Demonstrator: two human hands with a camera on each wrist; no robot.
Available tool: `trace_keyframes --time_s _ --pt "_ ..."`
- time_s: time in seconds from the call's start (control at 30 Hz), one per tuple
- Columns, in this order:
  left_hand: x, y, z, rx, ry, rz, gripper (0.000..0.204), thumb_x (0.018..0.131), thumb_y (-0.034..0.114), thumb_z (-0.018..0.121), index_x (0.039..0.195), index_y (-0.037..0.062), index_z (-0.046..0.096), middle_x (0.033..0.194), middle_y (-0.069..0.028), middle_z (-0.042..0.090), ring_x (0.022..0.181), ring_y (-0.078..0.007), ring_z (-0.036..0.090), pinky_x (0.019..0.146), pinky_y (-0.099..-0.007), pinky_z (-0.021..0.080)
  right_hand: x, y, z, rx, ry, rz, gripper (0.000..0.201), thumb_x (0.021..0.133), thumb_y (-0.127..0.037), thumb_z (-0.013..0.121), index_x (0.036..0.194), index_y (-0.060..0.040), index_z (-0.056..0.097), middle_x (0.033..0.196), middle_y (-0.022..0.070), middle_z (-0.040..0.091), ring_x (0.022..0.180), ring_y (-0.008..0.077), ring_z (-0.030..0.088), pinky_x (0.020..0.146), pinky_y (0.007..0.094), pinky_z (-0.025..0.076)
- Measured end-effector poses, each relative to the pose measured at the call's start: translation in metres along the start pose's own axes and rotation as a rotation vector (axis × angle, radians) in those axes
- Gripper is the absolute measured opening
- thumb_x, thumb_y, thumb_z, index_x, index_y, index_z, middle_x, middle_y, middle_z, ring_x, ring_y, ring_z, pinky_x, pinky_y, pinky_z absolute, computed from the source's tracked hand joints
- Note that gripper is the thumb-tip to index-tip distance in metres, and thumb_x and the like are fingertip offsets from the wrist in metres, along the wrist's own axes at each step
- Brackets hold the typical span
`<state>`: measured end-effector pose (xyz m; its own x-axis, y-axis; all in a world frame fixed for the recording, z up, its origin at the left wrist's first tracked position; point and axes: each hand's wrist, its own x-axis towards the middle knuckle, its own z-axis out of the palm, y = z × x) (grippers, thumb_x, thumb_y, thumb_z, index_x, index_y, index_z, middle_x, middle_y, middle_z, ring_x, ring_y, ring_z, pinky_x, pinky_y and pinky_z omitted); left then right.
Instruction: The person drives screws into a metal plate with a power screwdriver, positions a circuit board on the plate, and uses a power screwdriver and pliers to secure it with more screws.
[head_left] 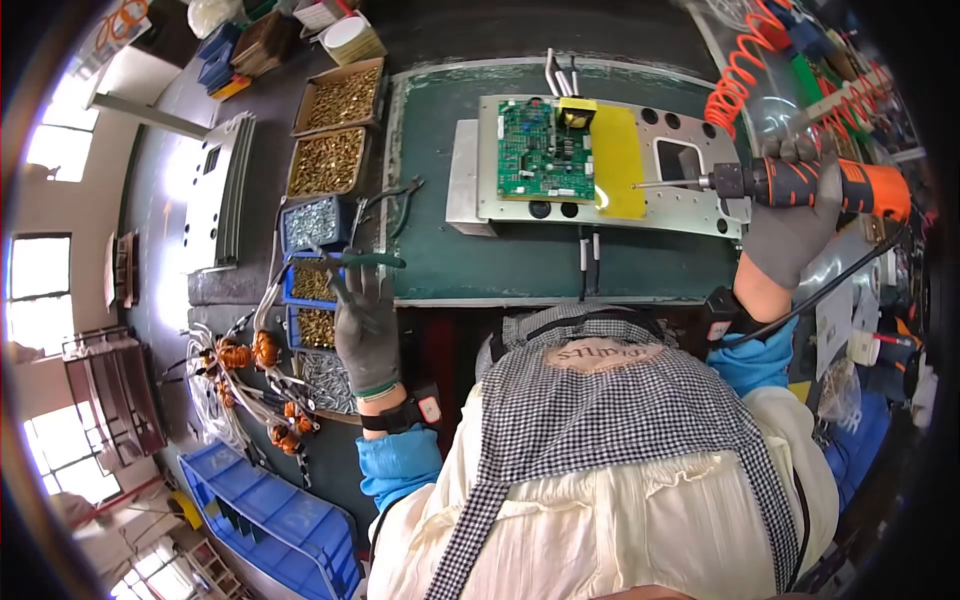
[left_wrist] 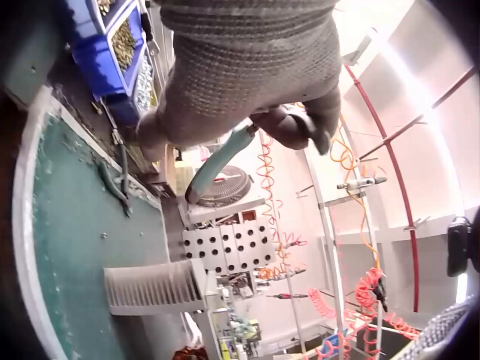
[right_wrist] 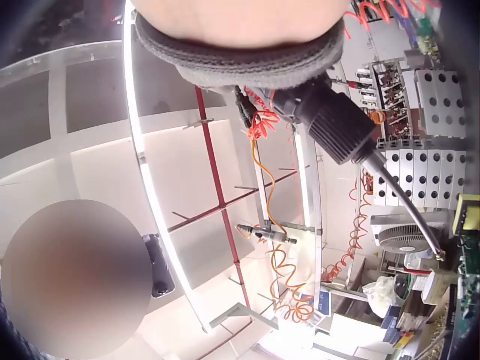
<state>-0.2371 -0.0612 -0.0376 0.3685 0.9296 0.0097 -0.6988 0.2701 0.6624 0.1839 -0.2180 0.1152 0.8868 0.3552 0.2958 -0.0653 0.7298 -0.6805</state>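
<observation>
A metal plate [head_left: 690, 205] lies on the green mat [head_left: 480, 270] and carries a green circuit board [head_left: 545, 150] and a yellow sheet [head_left: 618, 160]. My gloved right hand [head_left: 800, 195] grips an orange and black electric screwdriver [head_left: 850, 185]; its bit [head_left: 665, 184] points left, with the tip at the yellow sheet's edge. The right wrist view shows the screwdriver [right_wrist: 337, 124] under that hand [right_wrist: 240, 37]. My gloved left hand [head_left: 365, 325] is at the mat's left edge, near the blue bins, holding a green-handled tool [head_left: 350, 262]. In the left wrist view its fingers [left_wrist: 300, 124] curl round the tool's teal handle [left_wrist: 217, 161].
Cardboard boxes of brass screws [head_left: 335, 100] and blue bins of screws [head_left: 310, 222] line the mat's left side. Pliers [head_left: 395, 195] lie on the mat. Copper-wound coils [head_left: 250, 355] and a blue crate [head_left: 280, 520] are at lower left. An orange coiled hose [head_left: 745, 60] hangs at upper right.
</observation>
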Motion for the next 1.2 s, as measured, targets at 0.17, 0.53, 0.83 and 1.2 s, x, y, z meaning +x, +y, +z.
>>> trace_keyframes --time_s 0.17,0.53,0.83,1.2 --pt "0.02 -0.003 0.047 -0.144 -0.331 -0.202 0.057 0.081 0.03 0.073 0.134 0.0175 0.054 0.137 -0.0079 0.054 0.135 -0.0318 0.04 0.111 -0.0596 0.032 0.003 -0.013 0.01 -0.044 0.115 -0.093 0.019 0.093 -0.02 0.062 0.1 -0.0022 0.057 0.081 0.0073 0.057 0.078 0.0197 0.058 0.089 0.0439 0.049" --pt "0.026 -0.028 0.072 1.008 -0.655 -0.373 0.066 0.074 0.006 0.071 0.133 0.0018 0.042 0.12 -0.0162 0.058 0.087 -0.0218 0.059 0.078 -0.0319 0.049 -0.031 -0.039 -0.034 -0.048 0.144 -0.183 0.033 0.094 -0.016 0.057 0.121 0.0009 0.049 0.089 0.0107 0.058 0.083 0.023 0.059 0.092 0.0466 0.049" --pt "0.062 -0.068 0.112 1.618 -0.921 -0.117 0.072 0.07 0.015 0.069 0.135 0.0049 0.041 0.101 -0.0196 0.064 0.09 -0.0362 0.065 0.078 -0.0416 0.053 -0.069 -0.056 -0.046 -0.09 0.315 -0.245 0.035 0.094 -0.015 0.059 0.123 0.001 0.05 0.09 0.0102 0.057 0.083 0.0232 0.058 0.092 0.0472 0.048" --pt "0.063 -0.077 0.128 1.737 -0.921 -0.074 0.072 0.069 0.023 0.072 0.132 0.0082 0.041 0.098 -0.0207 0.067 0.089 -0.0399 0.066 0.078 -0.0456 0.053 -0.084 -0.061 -0.06 -0.08 0.276 -0.256 0.034 0.095 -0.014 0.056 0.126 -0.001 0.048 0.09 0.0095 0.058 0.082 0.0212 0.058 0.092 0.0459 0.048"
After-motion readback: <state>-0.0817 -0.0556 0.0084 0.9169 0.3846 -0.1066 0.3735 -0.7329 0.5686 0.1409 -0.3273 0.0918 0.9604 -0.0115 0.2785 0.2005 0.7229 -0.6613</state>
